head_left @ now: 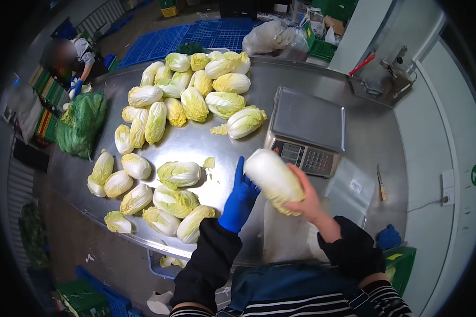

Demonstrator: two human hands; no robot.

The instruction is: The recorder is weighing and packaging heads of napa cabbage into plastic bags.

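My bare right hand (307, 194) grips a napa cabbage (273, 176) around its leafy end, holding it tilted above the table in front of the scale. My left hand (238, 202), in a blue glove, is beside the cabbage's white base with one finger stretched out. Its other fingertips are partly hidden by the cabbage, so contact is unclear. A digital weighing scale (307, 119) with a bare metal platform stands just beyond. To the left lie several napa cabbages (178, 174) near me, and a larger pile (194, 103) of them sits farther back.
The stainless steel table (103, 214) carries clear plastic bags (349, 186) and a knife (380, 184) at right. A green mesh sack (83, 123) of produce stands at the left edge. Beyond it, another person (83, 55) wears blue gloves. A metal device (377, 83) with a red handle stands back right.
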